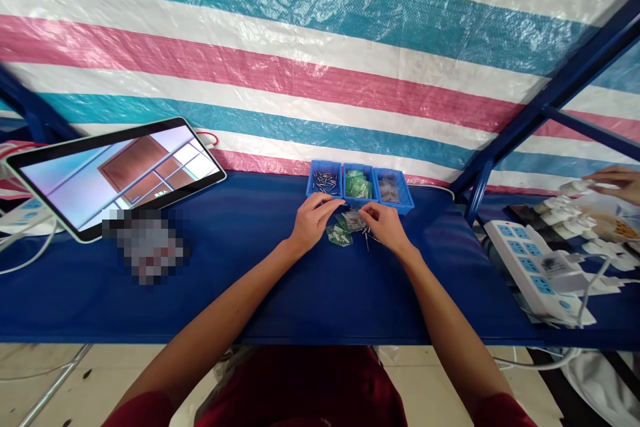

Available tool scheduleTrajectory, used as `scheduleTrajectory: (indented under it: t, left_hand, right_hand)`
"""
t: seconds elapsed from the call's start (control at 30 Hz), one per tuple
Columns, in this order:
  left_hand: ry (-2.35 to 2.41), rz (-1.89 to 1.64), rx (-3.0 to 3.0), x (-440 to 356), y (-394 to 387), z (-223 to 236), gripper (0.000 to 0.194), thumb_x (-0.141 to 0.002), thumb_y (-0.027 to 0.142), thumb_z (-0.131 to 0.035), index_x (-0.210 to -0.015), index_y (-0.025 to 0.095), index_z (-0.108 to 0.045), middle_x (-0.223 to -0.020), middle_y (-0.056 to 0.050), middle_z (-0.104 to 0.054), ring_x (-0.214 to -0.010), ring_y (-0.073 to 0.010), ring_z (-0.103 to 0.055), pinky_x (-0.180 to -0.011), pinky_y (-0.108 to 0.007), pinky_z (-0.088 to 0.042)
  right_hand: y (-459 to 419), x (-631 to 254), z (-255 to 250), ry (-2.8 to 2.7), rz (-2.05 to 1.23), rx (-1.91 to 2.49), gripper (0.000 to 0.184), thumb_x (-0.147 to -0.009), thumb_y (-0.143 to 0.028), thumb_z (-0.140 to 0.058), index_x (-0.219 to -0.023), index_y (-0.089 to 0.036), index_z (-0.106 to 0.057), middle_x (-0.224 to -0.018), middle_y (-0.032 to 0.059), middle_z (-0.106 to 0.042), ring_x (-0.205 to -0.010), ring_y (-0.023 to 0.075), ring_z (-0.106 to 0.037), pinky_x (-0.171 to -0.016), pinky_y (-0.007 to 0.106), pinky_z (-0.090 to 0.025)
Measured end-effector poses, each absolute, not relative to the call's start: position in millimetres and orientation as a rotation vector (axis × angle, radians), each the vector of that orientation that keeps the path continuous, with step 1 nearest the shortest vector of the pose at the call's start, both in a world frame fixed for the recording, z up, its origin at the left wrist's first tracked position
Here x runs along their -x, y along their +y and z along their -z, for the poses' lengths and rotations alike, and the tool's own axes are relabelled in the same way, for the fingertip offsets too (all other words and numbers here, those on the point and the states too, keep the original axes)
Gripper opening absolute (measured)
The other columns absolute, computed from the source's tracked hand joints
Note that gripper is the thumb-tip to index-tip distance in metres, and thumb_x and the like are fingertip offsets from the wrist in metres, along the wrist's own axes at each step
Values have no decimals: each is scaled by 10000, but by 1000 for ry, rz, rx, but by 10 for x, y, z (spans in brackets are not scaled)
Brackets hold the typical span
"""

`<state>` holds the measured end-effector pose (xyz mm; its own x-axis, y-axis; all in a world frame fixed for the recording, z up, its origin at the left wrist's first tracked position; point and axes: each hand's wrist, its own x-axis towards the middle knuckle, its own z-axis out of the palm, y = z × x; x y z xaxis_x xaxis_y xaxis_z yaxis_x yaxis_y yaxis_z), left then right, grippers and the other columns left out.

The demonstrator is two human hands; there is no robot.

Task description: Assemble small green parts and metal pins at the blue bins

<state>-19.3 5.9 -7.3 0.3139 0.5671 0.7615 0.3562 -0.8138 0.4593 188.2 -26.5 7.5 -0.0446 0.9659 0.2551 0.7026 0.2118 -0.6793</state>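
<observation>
The fingertips of the left hand (315, 219) came close together, though whether they pinched anything was too small to tell. Those of the right hand (384, 223) also drew together at the right edge of a clear packet (354, 220); touch looked likely, but a firm grip could not be made out. That packet lay in the gap between the hands, just left of the right fingertips and nearer to them than to the left ones; its long axis could not be read.

Just below the left fingertips were loose green packets (340, 235), flat on the blue table (360, 300). Beneath the right fingers, thin metal pins (367, 239) fanned out, one with its length pointing toward the person.

Just beyond the fingertips stood three blue bins in a row: the left bin (325, 164) with dark metal pieces, the middle bin (359, 167) with green packets and the right bin (407, 201) with clear ones.
</observation>
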Motion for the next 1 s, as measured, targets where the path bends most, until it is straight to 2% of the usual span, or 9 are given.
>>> scheduleTrajectory:
  t: [0.13, 0.23, 0.33, 0.4, 0.5, 0.6, 0.73, 0.83, 1.0]
  left_hand:
    - [955, -1447, -2660, 307, 355, -76, 331, -971, 192, -399, -1046, 228, -719, -956, -90, -653, -858, -188, -573, -801, -339, -458]
    - [1041, -1213, -2870, 340, 601, -238, 371, -925, 94, -397, -1059, 241, -710, -993, -97, -650, -952, -228, -557, -844, -384, -439]
    - [1212, -1127, -2874, 315, 677, -325, 386, -875, 65, -455, -1172, 207, -656, -1237, -147, -578, -1147, -302, -494, -926, -459, -402]
    - [1244, -1123, -2849, 289, 600, -301, 374, -873, 99, -495, -1212, 186, -628, -1300, -159, -541, -1193, -318, -478, -962, -472, -385]
    - [1140, -1156, -2801, 271, 378, -167, 265, -921, 162, -469, -1089, 187, -673, -1174, -116, -625, -1108, -263, -556, -930, -398, -418]
    - [990, -1097, -2720, 274, 184, -8, 224, -941, 220, -473, -982, 184, -690, -968, -70, -686, -913, -195, -629, -836, -308, -458]
    - [895, -969, -2651, 266, 83, 117, 202, -928, 239, -500, -914, 190, -696, -870, -47, -699, -814, -168, -644, -743, -253, -472]
    - [886, -958, -2625, 243, 71, 147, 198, -921, 218, -501, -912, 197, -698, -863, -42, -703, -816, -165, -650, -742, -244, -474]
    - [892, -1020, -2550, 221, 61, 174, 211, -925, 255, -502, -920, 197, -705, -857, -49, -705, -811, -167, -654, -749, -253, -488]
  right_hand:
    - [-281, -1996, -126, -1985, -533, 1672, 256, -814, -392, -591, -664, -191, -639, -553, 1, -597, -535, 148, -528, -531, 261, -334]
    - [-313, -2034, -136, -2103, -584, 1737, 281, -751, -426, -681, -594, -201, -621, -543, 4, -608, -526, 147, -538, -509, 259, -318]
    - [-344, -2024, -134, -2155, -528, 1818, 261, -699, -404, -751, -586, -211, -618, -575, 8, -628, -563, 158, -556, -509, 263, -293]
    - [-357, -2002, -138, -2172, -471, 1887, 235, -683, -376, -775, -607, -216, -622, -607, 17, -639, -619, 180, -577, -517, 266, -280]
    - [-358, -1969, -145, -2198, -413, 1968, 210, -692, -377, -775, -669, -220, -638, -655, 29, -651, -682, 204, -594, -534, 267, -281]
    - [-339, -1933, -126, -2194, -365, 1932, 205, -761, -373, -720, -887, -218, -677, -708, 29, -667, -679, 199, -597, -556, 269, -306]
    - [-305, -1883, -46, -2243, -312, 1813, 428, -785, -222, -671, -1209, -215, -620, -743, 31, -684, -719, 207, -618, -604, 272, -356]
    - [-284, -1869, 6, -2286, -308, 1770, 396, -802, -169, -626, -1196, -204, -657, -757, 48, -687, -754, 215, -629, -645, 277, -385]
    - [-257, -1908, 27, -2322, -274, 1708, 243, -870, -213, -586, -1067, -229, -729, -844, 64, -671, -817, 206, -626, -676, 271, -396]
